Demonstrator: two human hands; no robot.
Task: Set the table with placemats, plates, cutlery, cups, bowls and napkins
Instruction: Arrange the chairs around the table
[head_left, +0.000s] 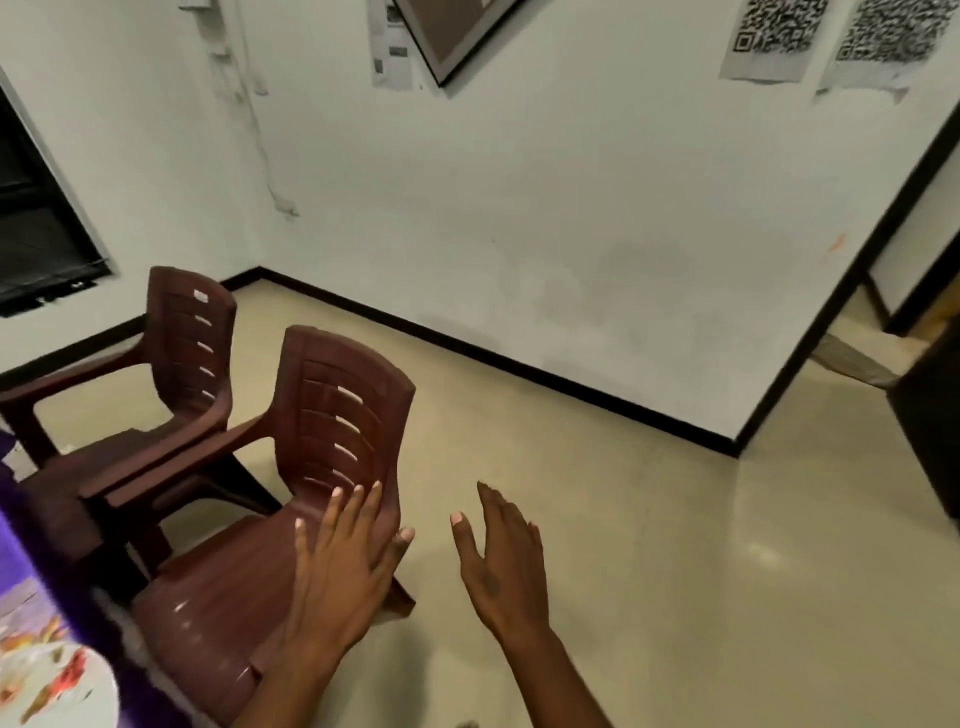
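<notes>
- The person's left hand (343, 566) is held out low in the middle of the view, fingers (363, 506) straight and spread, holding nothing; it lies in front of the nearer brown moulded-plastic armchair (291, 519), and whether it touches the chair's backrest cannot be told.
- The right hand (501, 564) hangs just beside the left one over the bare floor, its fingers relaxed and nearly straight, thumb out, with nothing in it.
- The task's things show only at the lower left edge: a white round plate with a red and orange pattern (49, 680) lies on a purple-covered bench (31, 551), blurred and cut off by the frame.
- The nearer armchair stands just beside that bench, between it and the hands, its slatted back turned toward the open floor.
- A second brown plastic armchair of the same kind (156, 384) stands behind the first, toward the corner of the room, its armrest overlapping the first chair's.
- The glossy beige floor (649, 545) spreads out to the right of the chairs.
- A white wall with a black skirting strip (519, 208) closes the far side; printed sheets with square code patterns (774, 36) and a dark-framed board (457, 31) hang high on it.
- A dark window (36, 223) sits in the left wall, above the farther chair.
- A dark-framed doorway (893, 223) opens at the right edge.
</notes>
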